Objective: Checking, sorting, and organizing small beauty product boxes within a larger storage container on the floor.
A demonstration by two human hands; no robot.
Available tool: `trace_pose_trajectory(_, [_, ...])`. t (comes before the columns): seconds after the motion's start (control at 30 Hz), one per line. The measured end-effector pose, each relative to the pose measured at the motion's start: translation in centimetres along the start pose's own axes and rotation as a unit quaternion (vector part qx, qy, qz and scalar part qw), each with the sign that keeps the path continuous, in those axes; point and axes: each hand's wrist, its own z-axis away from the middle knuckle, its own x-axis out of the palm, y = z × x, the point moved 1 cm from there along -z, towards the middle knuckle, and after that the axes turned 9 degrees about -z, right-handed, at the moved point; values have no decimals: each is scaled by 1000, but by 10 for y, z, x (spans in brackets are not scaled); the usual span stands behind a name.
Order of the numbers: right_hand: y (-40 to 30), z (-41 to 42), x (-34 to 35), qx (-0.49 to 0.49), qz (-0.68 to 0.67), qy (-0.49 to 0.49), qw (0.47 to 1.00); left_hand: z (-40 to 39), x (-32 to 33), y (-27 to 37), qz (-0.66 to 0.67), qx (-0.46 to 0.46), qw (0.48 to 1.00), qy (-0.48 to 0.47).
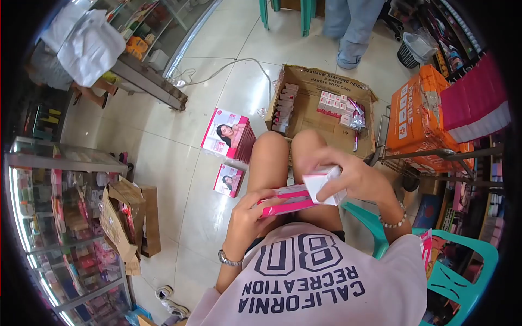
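Observation:
On my lap lies a pink and white carton (287,203), its near end gripped by my left hand (253,210). In my right hand (350,173) is a small white box (324,185), held over the carton's right end; the fingers are partly blurred. Whether the box touches the carton I cannot tell. Beyond my knees stands an open cardboard box (304,130). Inside it are rows of small white and pink boxes (334,104), a column of similar packs (284,108) along the left wall, and shiny wrapped tubes (358,116).
Left of my knees, a tall stack of printed pink cartons (224,134) and a shorter stack (228,179) sit on the tiles. A green plastic chair (456,265) is at right, near an orange-wrapped box (416,118) on a metal rack. Glass display cases (73,163) line the left. A person's legs (348,32) are ahead.

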Motion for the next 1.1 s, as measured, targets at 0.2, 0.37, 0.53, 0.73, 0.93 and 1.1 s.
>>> trace_pose_trajectory(0.2, [-2,-5,31,-59,-25,-265,962,29,-8,-13,36,101,994,-22])
trace_pose_trajectory(0.37, [-5,-20,39,-62,-51,-379,922,37,-9,-21,33,129,991,2])
trace_pose_trajectory(0.53, [10,-11,27,29,-131,-343,930,44,-3,-18,27,72,997,11])
trace_pose_trajectory(0.73, [63,54,25,264,-422,-178,849,49,8,-29,45,113,989,87])
trace_pose_trajectory(0.93, [32,66,44,341,-461,57,817,60,14,-27,10,149,981,125])
trace_pose_trajectory(1.1, [-16,47,43,200,-285,116,930,57,13,-27,-34,184,979,86])
